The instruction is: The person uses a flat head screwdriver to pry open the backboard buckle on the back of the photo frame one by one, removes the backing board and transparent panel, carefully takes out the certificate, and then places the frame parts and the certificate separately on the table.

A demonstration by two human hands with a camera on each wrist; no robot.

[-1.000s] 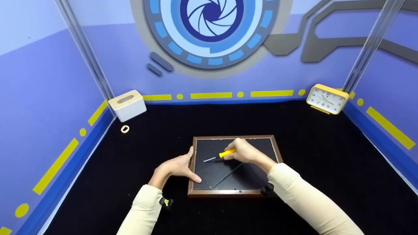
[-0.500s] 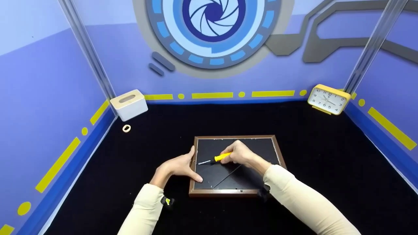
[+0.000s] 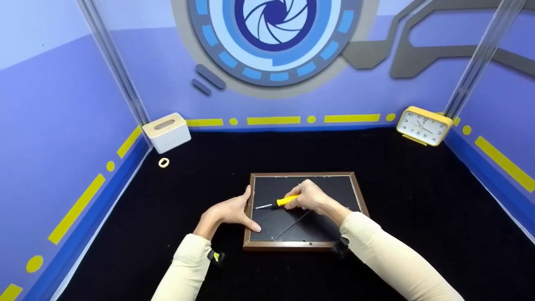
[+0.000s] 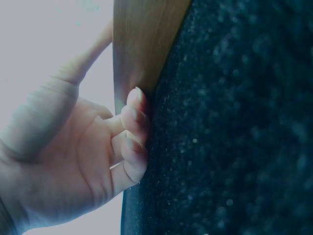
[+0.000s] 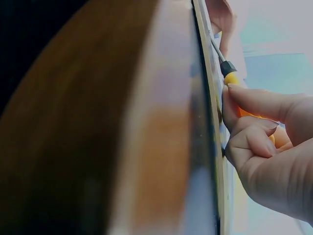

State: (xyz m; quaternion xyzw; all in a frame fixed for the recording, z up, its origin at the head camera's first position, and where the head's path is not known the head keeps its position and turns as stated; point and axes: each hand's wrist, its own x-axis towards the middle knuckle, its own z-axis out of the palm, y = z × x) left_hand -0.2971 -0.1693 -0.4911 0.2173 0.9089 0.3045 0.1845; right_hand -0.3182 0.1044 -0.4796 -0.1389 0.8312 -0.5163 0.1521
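A brown picture frame [image 3: 288, 244] lies back side up, its black backing board [image 3: 326, 228] crossed by a slanting line. My left hand [image 3: 232, 210] holds its left edge, thumb over the rim; in the left wrist view the fingertips [image 4: 134, 117] curl against the frame's wooden side [image 4: 146, 39]. My right hand [image 3: 311, 196] grips a yellow-handled screwdriver [image 3: 286, 200] low over the board. Its metal shaft points left, tip right at the inner left edge of the frame. Thumb and fingers wrap the handle in the right wrist view, which hides part of it.
At the back left stands a white tissue box [image 3: 171, 136] with a wooden lid, and a small pale ring [image 3: 164, 162] lies before it. A yellow alarm clock [image 3: 424, 126] stands at the back right. Printed panels [image 3: 234, 100] wall in the black tabletop [image 3: 200, 175].
My right hand has brought the screwdriver slightly left and down, so its tip now meets the frame's inner left edge. The left hand keeps its hold on the frame.
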